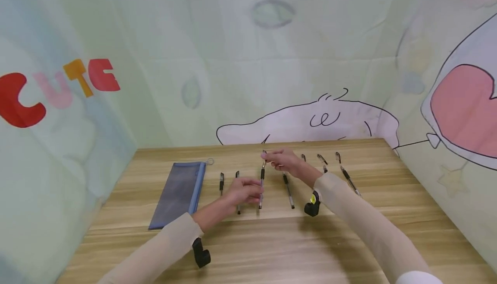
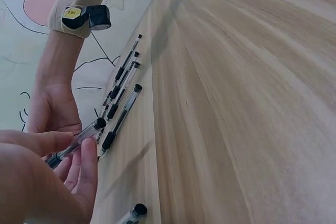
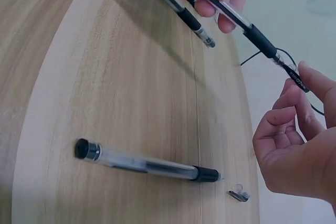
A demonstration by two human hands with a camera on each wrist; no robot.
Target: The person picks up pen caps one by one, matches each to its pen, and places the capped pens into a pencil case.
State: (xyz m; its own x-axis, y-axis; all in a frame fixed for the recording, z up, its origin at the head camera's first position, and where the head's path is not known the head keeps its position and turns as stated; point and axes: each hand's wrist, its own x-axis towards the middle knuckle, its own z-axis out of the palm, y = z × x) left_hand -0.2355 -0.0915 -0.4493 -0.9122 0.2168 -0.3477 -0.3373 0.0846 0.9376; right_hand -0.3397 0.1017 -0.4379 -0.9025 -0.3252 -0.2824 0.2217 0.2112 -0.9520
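Note:
My left hand pinches the barrel of a clear gel pen with a black grip, tilted above the table. At the pen's writing end, my right hand pinches a clear cap with a black clip between thumb and fingers. The cap lines up with the tip; whether they touch I cannot tell. Just right of the held pen lies an uncapped pen, with a loose cap beyond it. To the left of my left hand are two capped pens, one farther out and one partly behind the hand.
A blue mesh zip pouch lies at the table's left. Beyond my right forearm are an uncapped pen, another pen mostly hidden by the arm, and loose caps. A printed cloth hangs behind the wooden table.

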